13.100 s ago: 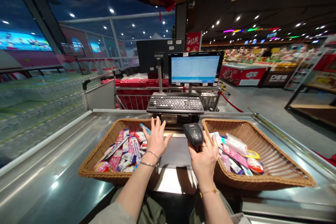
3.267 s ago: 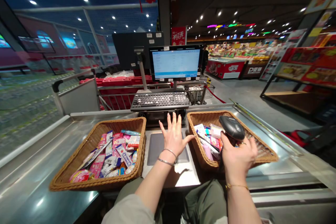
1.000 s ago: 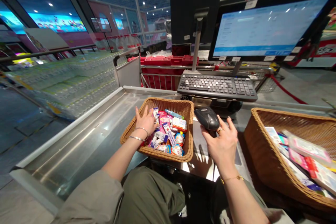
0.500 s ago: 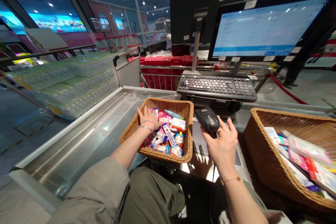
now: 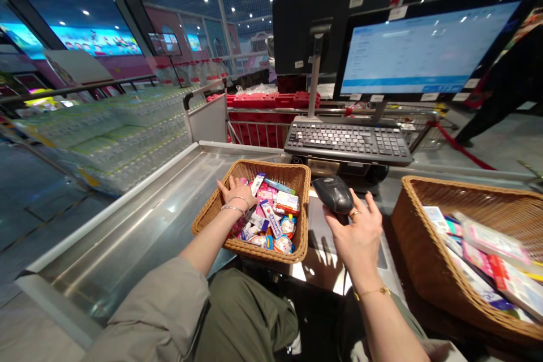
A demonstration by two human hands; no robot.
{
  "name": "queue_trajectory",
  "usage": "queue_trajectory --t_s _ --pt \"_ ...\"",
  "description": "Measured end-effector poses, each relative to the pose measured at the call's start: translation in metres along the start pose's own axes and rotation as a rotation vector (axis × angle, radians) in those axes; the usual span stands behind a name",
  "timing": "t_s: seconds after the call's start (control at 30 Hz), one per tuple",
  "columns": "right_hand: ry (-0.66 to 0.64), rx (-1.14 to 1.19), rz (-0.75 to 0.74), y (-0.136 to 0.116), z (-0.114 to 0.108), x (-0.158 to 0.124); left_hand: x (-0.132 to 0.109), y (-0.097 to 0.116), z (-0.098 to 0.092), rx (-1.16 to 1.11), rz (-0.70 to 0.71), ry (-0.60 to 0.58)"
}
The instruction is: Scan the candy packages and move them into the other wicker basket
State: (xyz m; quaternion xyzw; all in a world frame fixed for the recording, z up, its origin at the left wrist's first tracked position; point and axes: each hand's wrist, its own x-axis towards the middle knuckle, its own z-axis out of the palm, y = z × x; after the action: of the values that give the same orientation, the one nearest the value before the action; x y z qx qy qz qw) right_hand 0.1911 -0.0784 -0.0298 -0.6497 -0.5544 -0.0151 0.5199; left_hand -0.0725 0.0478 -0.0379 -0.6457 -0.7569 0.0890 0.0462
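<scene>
My left hand (image 5: 237, 195) reaches into the left wicker basket (image 5: 250, 167), over the small sweet packages near its left side. Its visible fingers are spread, and the far fingertips dip among the packs. Beside them a slim white-and-purple box (image 5: 257, 183) stands tilted. Around it lie a purple-and-white wrapped bar (image 5: 271, 218), a red-and-white box (image 5: 287, 202) and several round blue-and-white packs (image 5: 283, 244). My right hand (image 5: 360, 232) grips a black barcode scanner (image 5: 333, 193) just right of this basket, its head pointing to the left.
A second wicker basket (image 5: 407, 226) with flat boxed goods stands at the right. Behind the counter edge are a keyboard (image 5: 348, 138) and a lit monitor (image 5: 424, 51). The metal counter (image 5: 139, 226) has a raised rim at left. Stacked bottle packs (image 5: 110, 130) stand beyond.
My left hand has shifted slightly left and down within the basket. The slim white-and-purple box beside it has tilted and shows more. The right hand keeps the scanner nearly still.
</scene>
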Motion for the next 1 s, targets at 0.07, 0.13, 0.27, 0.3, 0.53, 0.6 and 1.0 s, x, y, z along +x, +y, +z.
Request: queue_trajectory --t_s 0.07,0.13,0.27,0.3,0.53,0.6,1.0 --pt "0.006 -0.001 0.003 0.001 0.0 0.0 -0.001 0.0 -0.003 -0.003 0.002 0.022" --pt "0.015 -0.001 0.005 0.001 0.0 0.0 -0.003 0.0 -0.007 -0.024 0.004 0.052" --pt "0.025 0.003 0.005 0.001 0.001 0.0 -0.009 0.001 -0.017 -0.117 0.11 0.103" --pt "0.027 0.002 0.005 0.001 0.001 0.0 -0.012 0.003 -0.02 -0.132 0.153 0.126" --pt "0.022 -0.001 -0.005 0.001 -0.001 0.0 -0.037 0.016 -0.038 -0.179 0.311 0.328" --pt "0.023 0.004 0.0 0.001 -0.001 0.001 -0.043 0.018 -0.041 -0.201 0.37 0.396" --pt "0.036 0.019 0.008 0.007 -0.008 0.0 -0.068 0.045 -0.049 -0.326 0.516 0.672"
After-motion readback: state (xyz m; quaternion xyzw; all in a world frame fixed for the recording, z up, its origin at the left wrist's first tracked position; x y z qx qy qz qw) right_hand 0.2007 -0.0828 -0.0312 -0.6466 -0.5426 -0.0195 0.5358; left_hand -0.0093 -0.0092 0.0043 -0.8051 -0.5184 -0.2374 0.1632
